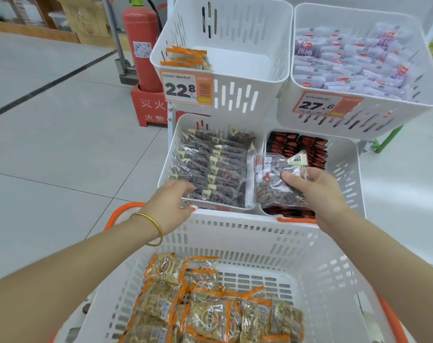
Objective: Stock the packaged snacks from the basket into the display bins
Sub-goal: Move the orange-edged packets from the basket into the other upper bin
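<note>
A white basket [247, 233] with orange handles sits in front of me, holding several orange-edged snack packs [210, 305]. My right hand [317, 191] grips a clear pack of dark snacks [272, 179] over the divide between the two lower bins. My left hand [171, 201], wearing a gold bangle, reaches to the front rim of the lower left bin [168, 154], its fingers touching the dark packs [210, 169] stacked there. The upper left bin [235, 78] holds a few orange-edged packs [185, 58] in its left corner.
The upper right bin [359, 110] is full of pale packs, and the lower right bin [346, 169] holds red and black packs. Price tags read 22.8 and 27.6. A red fire extinguisher [143, 45] stands on its red base left of the rack. Tiled floor lies to the left.
</note>
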Demonstrator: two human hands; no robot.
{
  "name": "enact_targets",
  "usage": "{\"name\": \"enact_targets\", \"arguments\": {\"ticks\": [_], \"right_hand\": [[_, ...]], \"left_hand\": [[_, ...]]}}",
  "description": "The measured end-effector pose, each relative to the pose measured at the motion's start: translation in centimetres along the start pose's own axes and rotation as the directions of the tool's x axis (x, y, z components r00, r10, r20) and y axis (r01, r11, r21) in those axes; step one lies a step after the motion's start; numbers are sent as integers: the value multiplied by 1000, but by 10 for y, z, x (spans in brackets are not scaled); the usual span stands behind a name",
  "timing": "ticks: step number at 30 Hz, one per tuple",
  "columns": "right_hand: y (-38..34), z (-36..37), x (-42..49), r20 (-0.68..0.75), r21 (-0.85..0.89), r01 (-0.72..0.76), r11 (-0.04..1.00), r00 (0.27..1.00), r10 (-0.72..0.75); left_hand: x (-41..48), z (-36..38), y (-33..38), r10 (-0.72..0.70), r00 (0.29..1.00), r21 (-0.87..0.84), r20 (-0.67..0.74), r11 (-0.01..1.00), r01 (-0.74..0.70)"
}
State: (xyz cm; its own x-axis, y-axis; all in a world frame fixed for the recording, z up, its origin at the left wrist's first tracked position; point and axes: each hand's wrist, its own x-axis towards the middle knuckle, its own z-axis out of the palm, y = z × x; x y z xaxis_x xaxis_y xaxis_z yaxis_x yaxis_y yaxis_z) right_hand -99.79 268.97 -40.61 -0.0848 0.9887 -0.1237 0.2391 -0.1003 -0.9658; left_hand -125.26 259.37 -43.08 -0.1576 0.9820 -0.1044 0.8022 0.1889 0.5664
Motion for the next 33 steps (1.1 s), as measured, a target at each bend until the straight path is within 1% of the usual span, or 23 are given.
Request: {"name": "enact_targets", "arguments": {"ticks": [5, 8, 10, 13, 15, 16, 18, 20, 24, 26, 29, 31, 33], "right_hand": [[-2, 22, 22, 12, -11, 70, 998, 998, -70], [-4, 35, 40, 33, -114, 161, 980, 987, -159], [-5, 42, 52, 42, -182, 219, 959, 976, -215], [-3, 50, 64, 45, -357, 284, 890, 957, -288], [1, 56, 70, 78, -515, 335, 789, 935, -346], [3, 59, 73, 107, -596, 379, 708, 911, -397], [5, 66, 79, 184, -709, 488, 509, 825, -534], [5, 74, 88, 266, -756, 564, 332, 729, -631], [3, 87, 106, 357, -804, 592, 60, 561, -747], [1, 94, 114, 399, -801, 599, -19, 509, -763], [0, 102, 124, 462, -789, 605, -108, 467, -755], [-1, 108, 128, 474, -790, 600, -127, 466, -747], [-2, 114, 130, 467, -792, 599, -121, 465, -753]], "left_hand": [[44, 15, 2, 152, 987, 88, -59, 985, -146], [75, 19, 3, 181, 981, 159, -65, 973, -169], [93, 21, 1, 182, 981, 178, -69, 970, -168], [115, 25, -8, 187, 979, 199, -82, 966, -167], [130, 28, -16, 199, 976, 227, -93, 958, -174], [138, 30, -19, 200, 976, 243, -92, 955, -173], [154, 30, -26, 202, 974, 298, -103, 940, -164], [171, 28, -33, 221, 967, 370, -126, 915, -161], [203, 24, -44, 279, 948, 477, -155, 861, -175], [216, 23, -49, 298, 943, 521, -148, 834, -182], [225, 23, -57, 333, 933, 557, -137, 805, -205], [224, 26, -63, 369, 916, 586, -159, 782, -213], [222, 30, -69, 386, 902, 579, -196, 788, -212]]}}
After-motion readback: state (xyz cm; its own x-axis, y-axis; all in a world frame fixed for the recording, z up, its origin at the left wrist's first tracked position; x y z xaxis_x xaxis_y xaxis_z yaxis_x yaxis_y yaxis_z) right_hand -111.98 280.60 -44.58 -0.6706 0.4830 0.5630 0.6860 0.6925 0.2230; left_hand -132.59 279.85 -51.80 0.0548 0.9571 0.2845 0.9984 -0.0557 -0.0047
